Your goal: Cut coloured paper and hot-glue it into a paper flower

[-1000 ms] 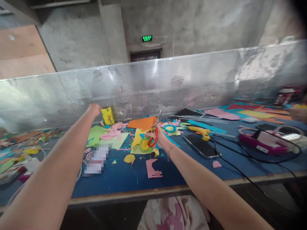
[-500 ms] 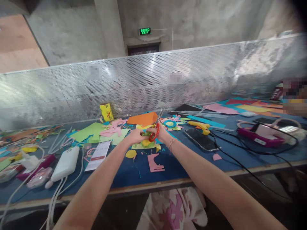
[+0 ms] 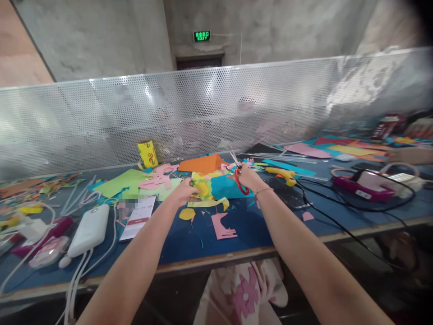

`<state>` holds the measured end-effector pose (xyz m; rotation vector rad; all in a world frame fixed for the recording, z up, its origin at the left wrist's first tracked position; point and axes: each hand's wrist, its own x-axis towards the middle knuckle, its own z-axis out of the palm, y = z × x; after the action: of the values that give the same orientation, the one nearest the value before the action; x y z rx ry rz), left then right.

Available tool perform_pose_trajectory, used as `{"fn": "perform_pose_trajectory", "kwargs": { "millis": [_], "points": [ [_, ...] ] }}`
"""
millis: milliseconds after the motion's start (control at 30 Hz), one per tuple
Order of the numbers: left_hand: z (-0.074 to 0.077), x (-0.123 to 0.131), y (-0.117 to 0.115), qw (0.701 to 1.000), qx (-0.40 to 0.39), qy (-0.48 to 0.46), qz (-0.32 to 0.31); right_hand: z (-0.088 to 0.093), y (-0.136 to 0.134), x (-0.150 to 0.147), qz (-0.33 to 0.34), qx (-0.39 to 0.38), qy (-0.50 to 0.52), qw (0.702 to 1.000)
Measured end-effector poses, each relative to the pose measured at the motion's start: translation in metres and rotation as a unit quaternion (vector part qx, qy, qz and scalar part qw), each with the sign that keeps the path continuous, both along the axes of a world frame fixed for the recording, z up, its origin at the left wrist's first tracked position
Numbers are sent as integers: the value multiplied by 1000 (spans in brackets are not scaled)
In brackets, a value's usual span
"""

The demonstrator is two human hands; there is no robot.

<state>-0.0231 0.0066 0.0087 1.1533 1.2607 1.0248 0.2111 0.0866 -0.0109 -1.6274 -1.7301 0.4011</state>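
Red-handled scissors (image 3: 241, 182) are in my right hand (image 3: 249, 177), their blades apart and pointing up toward the mesh screen. My left hand (image 3: 186, 192) grips the left edge of a yellow and green paper flower (image 3: 203, 187). Between the two hands lies a blue paper sheet (image 3: 225, 187). An orange paper (image 3: 203, 163) rests behind them. Nearer the table's front edge are a cut pink paper piece (image 3: 221, 227) and a yellow paper piece (image 3: 187, 214).
A white power bank (image 3: 89, 230) and a lit phone (image 3: 140, 216) lie left. A yellow glue gun (image 3: 286, 176), dark phone (image 3: 287, 193), black cables and a purple power strip (image 3: 363, 188) lie right. The perforated screen (image 3: 189, 113) stands behind.
My hands have moved apart. The right one has carried the scissors right, away from the flower, uncovering the blue paper. The view has shifted slightly.
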Motion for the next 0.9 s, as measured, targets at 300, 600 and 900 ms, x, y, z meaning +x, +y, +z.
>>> {"fn": "perform_pose_trajectory", "kwargs": {
  "millis": [300, 600, 900],
  "points": [
    [-14, -10, 10, 953, 69, 294, -34, 10, -19, -4, -41, -91, -198, 975],
    [-20, 5, -1, 729, 312, 607, -48, 10, -13, -5, -22, -169, -212, 962],
    [-37, 21, -7, 717, 244, 646, -92, 3, -3, 2, -15, -177, -213, 961]
  ]
}}
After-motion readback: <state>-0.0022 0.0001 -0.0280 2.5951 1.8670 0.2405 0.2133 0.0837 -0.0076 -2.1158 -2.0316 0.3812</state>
